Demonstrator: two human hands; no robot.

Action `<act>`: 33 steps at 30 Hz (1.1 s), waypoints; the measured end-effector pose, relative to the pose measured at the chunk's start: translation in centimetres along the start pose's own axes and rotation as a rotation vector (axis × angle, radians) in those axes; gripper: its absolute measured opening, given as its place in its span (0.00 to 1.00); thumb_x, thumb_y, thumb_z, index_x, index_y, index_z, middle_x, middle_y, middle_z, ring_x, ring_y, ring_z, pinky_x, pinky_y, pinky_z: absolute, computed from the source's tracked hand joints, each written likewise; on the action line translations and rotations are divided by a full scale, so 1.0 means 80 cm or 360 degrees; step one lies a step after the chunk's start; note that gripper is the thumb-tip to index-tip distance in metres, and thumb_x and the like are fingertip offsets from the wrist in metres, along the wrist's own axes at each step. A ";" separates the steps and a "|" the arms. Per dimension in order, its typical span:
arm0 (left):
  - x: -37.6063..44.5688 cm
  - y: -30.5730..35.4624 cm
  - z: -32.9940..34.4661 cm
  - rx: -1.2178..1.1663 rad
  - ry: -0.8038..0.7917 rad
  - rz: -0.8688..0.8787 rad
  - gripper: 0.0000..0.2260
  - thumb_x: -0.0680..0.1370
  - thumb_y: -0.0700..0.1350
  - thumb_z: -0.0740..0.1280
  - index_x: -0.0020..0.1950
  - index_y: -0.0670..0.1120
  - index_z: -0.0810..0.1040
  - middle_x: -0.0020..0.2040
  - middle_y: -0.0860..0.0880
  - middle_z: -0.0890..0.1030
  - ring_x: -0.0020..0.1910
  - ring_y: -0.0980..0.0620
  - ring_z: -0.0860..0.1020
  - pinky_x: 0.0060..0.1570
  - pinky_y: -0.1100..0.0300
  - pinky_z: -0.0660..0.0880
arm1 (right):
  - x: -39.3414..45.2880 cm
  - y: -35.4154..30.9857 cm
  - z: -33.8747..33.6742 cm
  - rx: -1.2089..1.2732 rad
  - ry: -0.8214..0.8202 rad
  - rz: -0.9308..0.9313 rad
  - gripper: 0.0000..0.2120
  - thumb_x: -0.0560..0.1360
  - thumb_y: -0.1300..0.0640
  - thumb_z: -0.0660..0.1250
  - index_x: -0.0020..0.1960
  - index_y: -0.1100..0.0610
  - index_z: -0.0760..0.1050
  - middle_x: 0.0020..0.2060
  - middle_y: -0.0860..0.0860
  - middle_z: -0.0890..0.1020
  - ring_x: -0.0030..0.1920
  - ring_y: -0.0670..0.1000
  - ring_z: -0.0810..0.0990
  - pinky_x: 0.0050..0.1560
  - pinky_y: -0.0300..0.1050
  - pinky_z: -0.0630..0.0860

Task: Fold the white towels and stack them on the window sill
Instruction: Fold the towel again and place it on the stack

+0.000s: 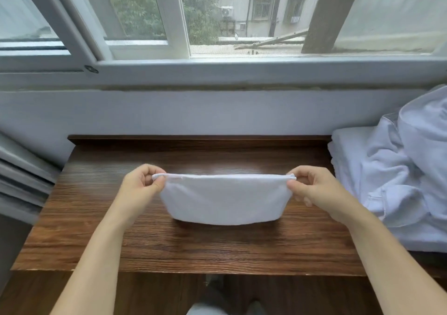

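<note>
The left hand pinches the upper left corner of a white towel between thumb and curled fingers. The right hand pinches the upper right corner the same way. Between them the towel's top edge is stretched flat and level, and the doubled cloth hangs down in a rounded pouch whose lower fold rests on or just above a dark wooden table; which of the two cannot be told. Both bare forearms reach in from the near edge.

To the right, touching the table's right side, lies a heap of pale crumpled fabric, with what looks like a stack of folded white towels at its left edge. Nothing lies between the hands and the far wall.

Beyond the table's raised back lip is a pale painted wall, and above it the window sill, a grey ledge running across the whole view. A white-framed sliding window stands over the sill. Through the glass show green trees and a building with an air-conditioning unit.
</note>
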State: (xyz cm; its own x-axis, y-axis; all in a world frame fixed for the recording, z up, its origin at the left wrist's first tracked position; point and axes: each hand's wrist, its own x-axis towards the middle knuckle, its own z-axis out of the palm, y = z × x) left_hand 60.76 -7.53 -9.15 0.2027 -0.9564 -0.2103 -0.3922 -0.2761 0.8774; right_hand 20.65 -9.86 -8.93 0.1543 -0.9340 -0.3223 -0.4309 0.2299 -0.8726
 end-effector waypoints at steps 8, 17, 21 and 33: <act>-0.005 -0.052 -0.008 0.0573 -0.0711 -0.0325 0.05 0.80 0.44 0.69 0.46 0.51 0.84 0.41 0.51 0.85 0.40 0.55 0.81 0.45 0.58 0.77 | -0.009 0.043 0.010 -0.0311 -0.0567 0.0350 0.03 0.80 0.57 0.71 0.49 0.55 0.84 0.33 0.45 0.83 0.29 0.41 0.76 0.36 0.36 0.74; 0.062 -0.096 0.065 0.0217 -0.0081 -0.0387 0.02 0.79 0.44 0.71 0.50 0.46 0.82 0.46 0.46 0.85 0.45 0.50 0.81 0.42 0.57 0.75 | 0.076 0.091 0.060 0.0022 0.0186 0.0525 0.04 0.82 0.57 0.69 0.54 0.55 0.82 0.49 0.52 0.86 0.50 0.51 0.84 0.42 0.41 0.80; 0.095 -0.117 0.094 0.0265 0.0073 -0.0440 0.03 0.80 0.47 0.70 0.49 0.48 0.80 0.45 0.50 0.82 0.47 0.49 0.80 0.41 0.55 0.74 | 0.115 0.106 0.076 -0.0024 0.0288 0.0660 0.03 0.82 0.58 0.68 0.55 0.55 0.79 0.47 0.49 0.81 0.49 0.49 0.80 0.46 0.47 0.83; 0.118 -0.134 0.121 0.0500 0.0260 -0.0576 0.04 0.79 0.46 0.69 0.49 0.46 0.78 0.45 0.51 0.78 0.50 0.46 0.77 0.48 0.54 0.71 | 0.140 0.107 0.088 0.0263 0.0426 0.0820 0.06 0.76 0.64 0.69 0.49 0.60 0.84 0.49 0.52 0.85 0.50 0.54 0.81 0.50 0.53 0.78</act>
State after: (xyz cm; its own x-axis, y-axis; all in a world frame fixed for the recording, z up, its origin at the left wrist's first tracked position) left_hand 58.23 -14.51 -24.72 0.5034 -0.7735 -0.3850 -0.5168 -0.6266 0.5833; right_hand 24.99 -16.41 -22.57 -0.2758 -0.7226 -0.6339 -0.2434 0.6905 -0.6812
